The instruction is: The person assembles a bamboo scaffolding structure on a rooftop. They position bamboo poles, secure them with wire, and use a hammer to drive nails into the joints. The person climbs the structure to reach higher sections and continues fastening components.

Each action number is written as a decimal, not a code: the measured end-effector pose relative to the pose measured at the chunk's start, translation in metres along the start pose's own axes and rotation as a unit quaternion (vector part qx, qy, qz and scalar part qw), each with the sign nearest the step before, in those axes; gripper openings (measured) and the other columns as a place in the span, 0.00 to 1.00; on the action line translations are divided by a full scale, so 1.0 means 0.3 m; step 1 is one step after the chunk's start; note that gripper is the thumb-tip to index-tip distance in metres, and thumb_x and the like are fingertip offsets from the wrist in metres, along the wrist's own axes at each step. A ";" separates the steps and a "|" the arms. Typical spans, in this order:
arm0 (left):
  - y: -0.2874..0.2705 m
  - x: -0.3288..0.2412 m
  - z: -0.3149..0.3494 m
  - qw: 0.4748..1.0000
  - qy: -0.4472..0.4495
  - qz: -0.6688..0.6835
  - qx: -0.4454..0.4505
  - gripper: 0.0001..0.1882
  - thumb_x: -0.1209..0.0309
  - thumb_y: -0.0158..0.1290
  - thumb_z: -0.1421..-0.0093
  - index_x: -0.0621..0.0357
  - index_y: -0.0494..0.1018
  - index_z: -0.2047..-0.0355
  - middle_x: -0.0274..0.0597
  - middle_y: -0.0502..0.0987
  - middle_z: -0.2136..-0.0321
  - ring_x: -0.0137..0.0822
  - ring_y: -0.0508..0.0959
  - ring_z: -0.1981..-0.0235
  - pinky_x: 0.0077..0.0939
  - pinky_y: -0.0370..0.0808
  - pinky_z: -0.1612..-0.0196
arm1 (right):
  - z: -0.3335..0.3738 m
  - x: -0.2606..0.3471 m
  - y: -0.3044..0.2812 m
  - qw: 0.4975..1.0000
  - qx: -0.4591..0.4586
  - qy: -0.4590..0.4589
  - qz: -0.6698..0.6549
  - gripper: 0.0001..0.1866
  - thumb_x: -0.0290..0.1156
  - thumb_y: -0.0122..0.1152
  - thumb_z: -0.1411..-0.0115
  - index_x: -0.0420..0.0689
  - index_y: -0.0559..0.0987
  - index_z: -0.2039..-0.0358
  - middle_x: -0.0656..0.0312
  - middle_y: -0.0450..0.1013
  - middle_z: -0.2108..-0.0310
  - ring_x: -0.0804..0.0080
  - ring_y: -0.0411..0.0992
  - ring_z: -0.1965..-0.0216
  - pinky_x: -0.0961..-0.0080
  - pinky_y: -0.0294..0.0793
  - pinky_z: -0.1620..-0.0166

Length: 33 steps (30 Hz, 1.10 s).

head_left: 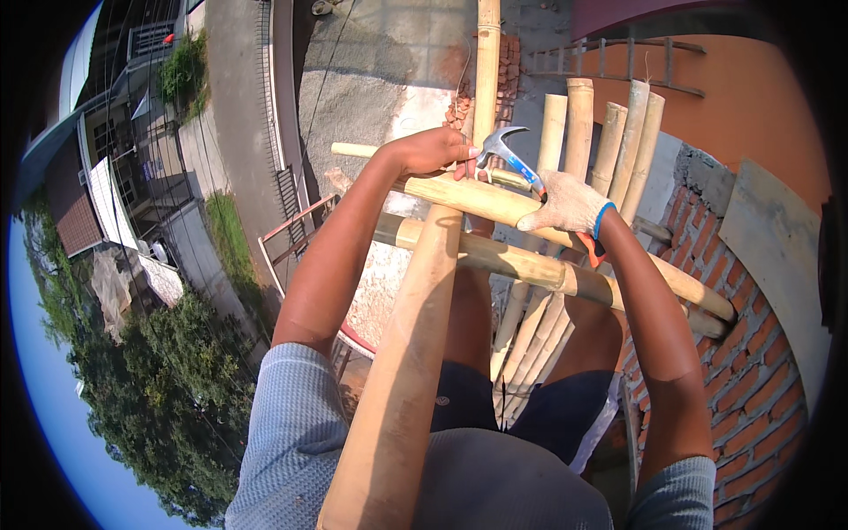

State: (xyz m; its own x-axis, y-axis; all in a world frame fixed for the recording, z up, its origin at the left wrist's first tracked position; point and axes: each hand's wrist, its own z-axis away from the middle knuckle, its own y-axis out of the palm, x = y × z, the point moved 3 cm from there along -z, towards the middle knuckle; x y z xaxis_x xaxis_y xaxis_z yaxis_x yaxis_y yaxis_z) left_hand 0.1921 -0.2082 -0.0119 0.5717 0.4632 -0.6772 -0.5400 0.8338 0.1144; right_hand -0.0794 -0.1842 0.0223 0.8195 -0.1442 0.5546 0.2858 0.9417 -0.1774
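Note:
My right hand (565, 210), in a pale knitted glove with a blue cuff, grips a claw hammer (515, 159) with a blue and orange handle. The hammer's steel head lies close to the fingertips of my bare left hand (433, 150). Those fingers are pinched together against the joint of an upright bamboo pole (488, 71) and a crosswise bamboo pole (477, 199); whatever they hold is too small to tell. My right hand also rests over the crosswise pole. Just below runs a second crosswise pole (508, 258). A thick bamboo pole (397, 371) slants up from near my body.
Several bamboo poles (579, 124) stand upright on the right, beside a brick wall (742, 353). Far below are a gravel pile (353, 71), stacked bricks (508, 66) and a wooden ladder (618, 66). A metal frame (296, 238), trees and a road lie left.

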 end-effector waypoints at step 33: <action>-0.013 0.011 0.003 0.998 -0.008 0.041 0.044 0.24 0.49 0.45 0.22 0.54 0.81 0.62 0.28 0.75 0.74 0.24 0.70 0.69 0.24 0.70 0.60 | -0.046 -0.020 -0.033 0.985 0.101 0.008 -0.138 0.44 0.52 0.81 0.59 0.35 0.77 0.48 0.47 0.79 0.55 0.56 0.76 0.52 0.66 0.72 0.45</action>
State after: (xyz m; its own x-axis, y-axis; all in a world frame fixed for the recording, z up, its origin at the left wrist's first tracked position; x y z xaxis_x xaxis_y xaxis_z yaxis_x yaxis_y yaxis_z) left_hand 0.1966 -0.2095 -0.0138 0.5378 0.5358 -0.6510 -0.5304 0.8152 0.2327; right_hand -0.0803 -0.1969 0.0095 0.7331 -0.4058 0.5459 0.3952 0.9073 0.1437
